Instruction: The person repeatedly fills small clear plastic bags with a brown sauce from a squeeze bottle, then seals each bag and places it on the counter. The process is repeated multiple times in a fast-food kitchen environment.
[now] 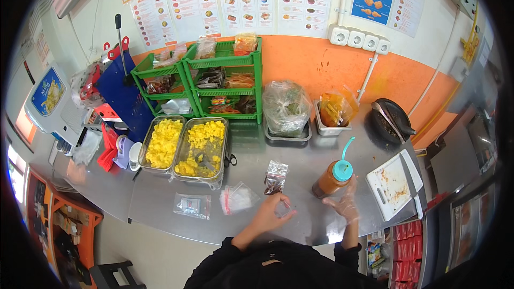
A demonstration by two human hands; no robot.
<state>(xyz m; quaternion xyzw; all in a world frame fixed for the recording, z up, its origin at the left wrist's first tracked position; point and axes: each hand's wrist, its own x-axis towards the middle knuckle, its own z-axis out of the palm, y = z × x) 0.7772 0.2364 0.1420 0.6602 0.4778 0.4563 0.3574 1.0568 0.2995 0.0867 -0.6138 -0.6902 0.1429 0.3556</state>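
My left hand (268,216) holds a small clear plastic bag (283,209) between thumb and curled fingers. Just beyond it lies a zip-lock sachet (276,177) with dark contents at its near end. My right hand (344,205), in a clear disposable glove, has its fingers spread around the near right side of a squeeze bottle (330,180). That bottle contains brown sauce and has a turquoise cap with a bent spout; whether the fingers press on it is unclear. Left of my left hand are a stack of clear zip-lock bags (237,198) and a bagged packet (192,205).
Two clear tubs (140,164) (225,144) contain yellow food pieces, with black-handled scissors (231,160) alongside. Green tiered racks (258,76) stand behind. A knife (413,180) lies on a white cutting board (381,184) at right, near a black stone mortar (391,116).
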